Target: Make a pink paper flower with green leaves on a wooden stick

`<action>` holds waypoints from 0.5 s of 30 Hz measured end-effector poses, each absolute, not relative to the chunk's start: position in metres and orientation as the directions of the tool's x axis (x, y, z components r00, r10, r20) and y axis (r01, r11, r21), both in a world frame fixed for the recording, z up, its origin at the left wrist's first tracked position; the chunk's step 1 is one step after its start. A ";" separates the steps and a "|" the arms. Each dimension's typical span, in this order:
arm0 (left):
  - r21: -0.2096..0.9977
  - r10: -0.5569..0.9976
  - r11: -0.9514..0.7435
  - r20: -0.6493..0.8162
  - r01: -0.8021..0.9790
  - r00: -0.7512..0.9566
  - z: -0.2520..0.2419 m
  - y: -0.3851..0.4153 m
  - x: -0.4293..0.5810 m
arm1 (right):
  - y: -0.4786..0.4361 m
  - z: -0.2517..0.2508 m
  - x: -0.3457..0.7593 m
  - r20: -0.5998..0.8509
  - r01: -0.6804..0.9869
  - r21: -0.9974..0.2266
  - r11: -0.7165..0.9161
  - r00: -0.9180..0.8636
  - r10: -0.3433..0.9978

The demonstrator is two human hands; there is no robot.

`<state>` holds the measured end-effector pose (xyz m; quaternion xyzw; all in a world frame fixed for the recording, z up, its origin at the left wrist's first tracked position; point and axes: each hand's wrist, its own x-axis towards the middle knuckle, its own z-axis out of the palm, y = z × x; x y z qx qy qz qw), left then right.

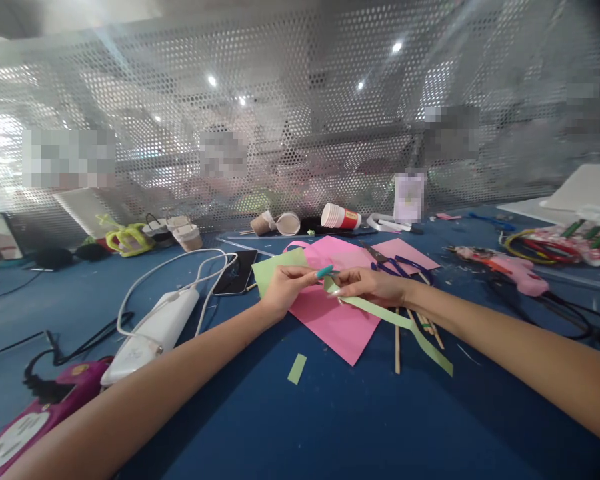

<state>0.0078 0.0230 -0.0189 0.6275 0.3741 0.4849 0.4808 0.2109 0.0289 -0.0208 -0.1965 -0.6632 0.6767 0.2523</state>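
My left hand [289, 288] and my right hand [373, 287] meet over pink paper sheets, fingertips almost touching. Between them is the end of a long light green paper strip [380, 312], pinched in my right thumb and fingers. The rest of it trails down to the right over the table. My left fingers are closed at the same end of the strip, where a teal spot shows at the thumb tip. Under my hands lie a bright pink sheet [337, 327] and a green sheet [266, 273]. Blue-handled scissors [397, 265] rest just beyond my right hand.
A small green paper piece [297, 369] lies in front. Wooden sticks [397, 343] are under my right wrist. Leftward are a phone [235, 272] and a white power strip [155, 333] with cable. Paper cups [340, 217] lie behind; a pink glue gun [510, 267] is at right.
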 end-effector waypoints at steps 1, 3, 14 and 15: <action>0.969 0.940 -0.247 0.242 -0.012 0.239 -0.019 0.024 0.008 | 0.029 -0.021 0.211 0.071 -0.081 -0.997 0.011 -0.795 0.603; 0.974 0.946 -0.216 0.227 -0.073 0.231 -0.020 0.025 0.008 | 0.029 -0.020 0.211 0.061 -0.066 -0.998 0.013 -0.798 0.600; 0.982 0.901 -0.181 0.187 -0.054 0.392 -0.014 0.018 0.013 | 0.028 -0.017 0.210 0.033 -0.040 -0.999 0.002 -0.785 0.619; 0.983 0.898 -0.178 0.184 -0.052 0.399 -0.015 0.018 0.013 | 0.029 -0.017 0.211 0.027 -0.033 -0.999 0.002 -0.790 0.612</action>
